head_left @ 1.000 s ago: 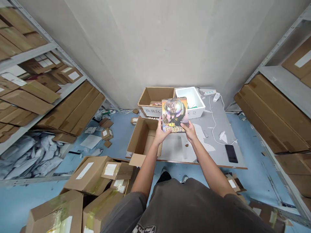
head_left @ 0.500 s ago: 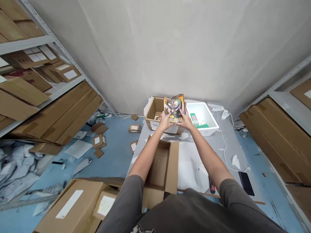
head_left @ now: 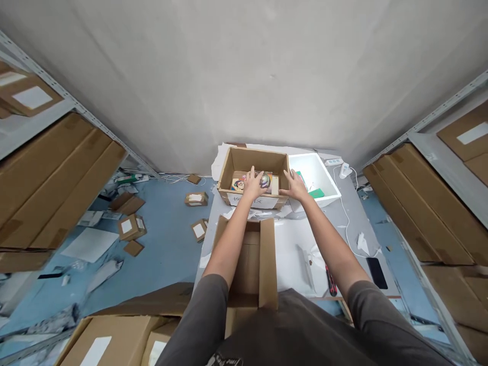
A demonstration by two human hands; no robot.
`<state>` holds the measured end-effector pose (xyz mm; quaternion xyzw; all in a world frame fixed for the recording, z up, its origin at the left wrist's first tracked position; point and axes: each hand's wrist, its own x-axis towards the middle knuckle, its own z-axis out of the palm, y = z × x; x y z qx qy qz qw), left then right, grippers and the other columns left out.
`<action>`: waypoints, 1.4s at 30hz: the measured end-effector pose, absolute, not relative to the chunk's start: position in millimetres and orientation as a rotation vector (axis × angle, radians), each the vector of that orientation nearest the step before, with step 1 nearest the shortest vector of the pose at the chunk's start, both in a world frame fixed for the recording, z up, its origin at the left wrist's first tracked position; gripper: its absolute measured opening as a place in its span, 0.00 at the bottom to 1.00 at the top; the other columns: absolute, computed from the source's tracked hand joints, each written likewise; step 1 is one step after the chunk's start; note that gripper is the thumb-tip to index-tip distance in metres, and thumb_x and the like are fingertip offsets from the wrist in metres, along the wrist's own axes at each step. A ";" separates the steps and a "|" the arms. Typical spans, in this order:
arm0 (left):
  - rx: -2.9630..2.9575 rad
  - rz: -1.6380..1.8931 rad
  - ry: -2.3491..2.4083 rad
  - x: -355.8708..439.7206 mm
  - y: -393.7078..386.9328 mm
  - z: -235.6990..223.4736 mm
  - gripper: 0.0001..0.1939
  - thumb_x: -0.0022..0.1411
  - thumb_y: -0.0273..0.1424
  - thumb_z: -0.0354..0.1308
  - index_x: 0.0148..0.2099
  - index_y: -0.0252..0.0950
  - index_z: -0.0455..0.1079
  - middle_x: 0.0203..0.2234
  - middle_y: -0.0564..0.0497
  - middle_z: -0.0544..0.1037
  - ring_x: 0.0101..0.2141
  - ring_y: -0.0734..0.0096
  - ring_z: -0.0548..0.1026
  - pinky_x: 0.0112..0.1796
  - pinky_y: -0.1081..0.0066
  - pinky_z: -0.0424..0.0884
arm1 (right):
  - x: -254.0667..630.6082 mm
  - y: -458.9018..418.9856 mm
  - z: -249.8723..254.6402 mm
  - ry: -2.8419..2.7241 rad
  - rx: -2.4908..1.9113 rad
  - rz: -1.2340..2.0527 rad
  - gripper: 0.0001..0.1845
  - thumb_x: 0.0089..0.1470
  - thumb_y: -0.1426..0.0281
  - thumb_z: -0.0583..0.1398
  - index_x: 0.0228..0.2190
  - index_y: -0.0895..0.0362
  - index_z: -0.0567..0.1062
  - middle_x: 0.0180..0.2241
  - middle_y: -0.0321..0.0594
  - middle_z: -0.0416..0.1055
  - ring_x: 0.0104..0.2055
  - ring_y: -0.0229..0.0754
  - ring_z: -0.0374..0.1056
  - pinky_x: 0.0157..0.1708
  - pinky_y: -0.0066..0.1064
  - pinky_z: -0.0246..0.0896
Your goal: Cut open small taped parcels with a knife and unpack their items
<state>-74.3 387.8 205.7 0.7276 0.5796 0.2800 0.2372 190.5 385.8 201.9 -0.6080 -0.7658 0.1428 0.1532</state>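
Observation:
A colourful book lies inside the open cardboard box at the far end of the grey table. My left hand hovers over the book with its fingers spread, touching or just above it. Fingers also apart, my right hand sits above the box's right wall and holds nothing. Other printed items lie under and beside the book in that box.
An empty open carton stands near me on the table. A white foam box sits right of the far box. A phone, a red-handled tool and a cable lie at right. Shelves of cartons flank both sides; small parcels litter the blue floor.
Both hands carried the book forward from above the table into the far cardboard box and let go of it. My view moved forward towards the wall.

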 end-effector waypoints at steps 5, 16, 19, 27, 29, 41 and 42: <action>2.047 0.763 1.576 -52.2 350.0 223.9 0.43 0.56 0.39 0.77 0.71 0.42 0.70 0.79 0.39 0.50 0.75 0.29 0.48 0.71 0.36 0.53 | 226.3 336.6 209.1 -2.116 -1.710 0.371 0.54 0.56 0.53 0.72 0.76 0.49 0.58 0.78 0.53 0.46 0.78 0.69 0.45 0.73 0.63 0.49; 2.018 0.829 1.503 53.0 148.9 200.5 0.38 0.56 0.38 0.78 0.67 0.43 0.74 0.77 0.44 0.55 0.77 0.31 0.43 0.74 0.39 0.45 | 319.2 137.4 138.5 -2.094 -1.728 0.529 0.45 0.61 0.58 0.68 0.74 0.51 0.62 0.78 0.50 0.46 0.78 0.68 0.44 0.73 0.61 0.49; 1.957 0.740 1.469 93.4 67.3 168.4 0.36 0.58 0.40 0.76 0.67 0.43 0.73 0.77 0.43 0.54 0.77 0.31 0.44 0.74 0.38 0.47 | 337.4 71.6 102.2 -2.081 -1.790 0.652 0.44 0.61 0.60 0.68 0.74 0.52 0.63 0.78 0.52 0.47 0.78 0.67 0.45 0.72 0.60 0.52; 1.593 0.336 1.654 131.7 -59.8 52.6 0.32 0.61 0.41 0.71 0.65 0.41 0.73 0.75 0.34 0.59 0.75 0.30 0.50 0.70 0.34 0.53 | 349.5 -36.9 16.2 -2.092 -1.878 0.864 0.42 0.60 0.65 0.68 0.72 0.52 0.66 0.75 0.53 0.56 0.76 0.63 0.51 0.69 0.56 0.59; 1.429 0.305 1.769 122.5 -66.4 17.2 0.34 0.61 0.42 0.71 0.66 0.40 0.71 0.76 0.31 0.55 0.75 0.29 0.48 0.69 0.32 0.54 | 341.8 -46.4 -10.4 -2.087 -1.928 0.951 0.42 0.60 0.66 0.69 0.72 0.53 0.67 0.75 0.55 0.55 0.75 0.63 0.53 0.69 0.55 0.59; 1.227 0.588 1.672 108.6 -72.7 -50.9 0.06 0.70 0.28 0.60 0.43 0.35 0.79 0.48 0.38 0.79 0.59 0.48 0.75 0.67 0.53 0.64 | 276.3 -62.0 -63.3 -1.932 -2.142 0.993 0.22 0.61 0.77 0.56 0.52 0.59 0.82 0.53 0.53 0.75 0.51 0.51 0.73 0.58 0.40 0.69; 1.261 0.624 1.607 112.1 -72.6 -42.2 0.07 0.70 0.28 0.60 0.44 0.36 0.80 0.47 0.39 0.80 0.57 0.49 0.77 0.65 0.52 0.66 | 270.5 -63.5 -52.5 -1.934 -2.098 0.983 0.22 0.61 0.78 0.55 0.51 0.59 0.82 0.51 0.52 0.76 0.50 0.51 0.74 0.58 0.39 0.70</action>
